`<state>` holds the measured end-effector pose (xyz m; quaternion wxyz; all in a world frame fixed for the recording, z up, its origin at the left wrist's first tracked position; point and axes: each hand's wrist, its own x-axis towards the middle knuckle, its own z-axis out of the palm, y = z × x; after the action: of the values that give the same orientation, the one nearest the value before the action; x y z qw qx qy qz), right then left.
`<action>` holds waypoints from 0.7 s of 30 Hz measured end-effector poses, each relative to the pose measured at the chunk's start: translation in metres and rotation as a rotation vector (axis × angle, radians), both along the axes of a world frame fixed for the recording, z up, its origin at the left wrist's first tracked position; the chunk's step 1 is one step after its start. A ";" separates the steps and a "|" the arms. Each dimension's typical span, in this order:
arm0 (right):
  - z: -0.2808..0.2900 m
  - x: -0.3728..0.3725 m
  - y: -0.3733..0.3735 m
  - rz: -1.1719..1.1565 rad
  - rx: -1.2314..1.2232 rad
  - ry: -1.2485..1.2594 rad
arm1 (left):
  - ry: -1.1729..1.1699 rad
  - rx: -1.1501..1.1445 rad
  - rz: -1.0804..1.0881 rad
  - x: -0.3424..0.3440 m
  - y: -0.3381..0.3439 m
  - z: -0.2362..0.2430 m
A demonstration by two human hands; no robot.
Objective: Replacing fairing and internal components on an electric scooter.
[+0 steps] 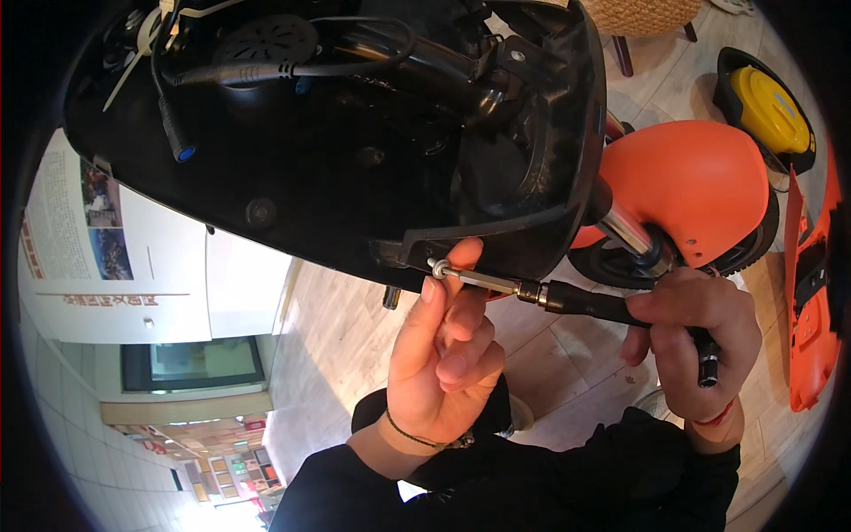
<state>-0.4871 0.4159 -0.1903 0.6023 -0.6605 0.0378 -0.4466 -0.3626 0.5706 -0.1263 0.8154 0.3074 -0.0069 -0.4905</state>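
Observation:
My right hand (700, 332) grips the black handle of a screwdriver (581, 302), whose metal shaft points left. At the shaft's tip sits a small silver screw (439, 268) with a wide, washer-like head. The thumb and index finger of my left hand (448, 350) pinch around this screw, the other fingers loosely curled. Just beyond it is the lower edge of a large black plastic body panel (328, 191), apparently part of a scooter. Whether the screw's point touches the panel, I cannot tell. A cable with a blue-tipped connector (180, 149) hangs over the panel.
An orange mudguard (683, 186) covers a black tyre (612, 269) at right, beside a metal fork tube (625, 226). Farther right, an orange panel (808, 301) and a yellow-and-black object (769, 108) lie on the floor. A woven stool (643, 16) stands at the back.

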 end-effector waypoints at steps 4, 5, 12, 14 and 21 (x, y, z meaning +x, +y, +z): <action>0.000 0.000 0.000 0.000 -0.005 0.004 | 0.048 -0.077 0.042 0.000 0.001 0.001; -0.001 0.000 -0.001 0.047 -0.028 -0.015 | 0.022 -0.060 0.034 0.000 0.001 0.001; -0.004 0.003 -0.003 0.089 -0.064 -0.054 | -0.056 -0.008 0.015 0.001 0.001 0.003; -0.005 0.003 -0.001 0.101 -0.018 -0.054 | -0.076 -0.010 0.009 0.001 0.002 0.002; -0.006 0.005 0.005 0.061 0.230 -0.006 | -0.526 0.275 -0.033 0.004 0.015 0.002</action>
<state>-0.4822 0.4205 -0.1961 0.6875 -0.5867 0.0667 -0.4226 -0.3585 0.5858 -0.1241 0.7283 0.5312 -0.1563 -0.4037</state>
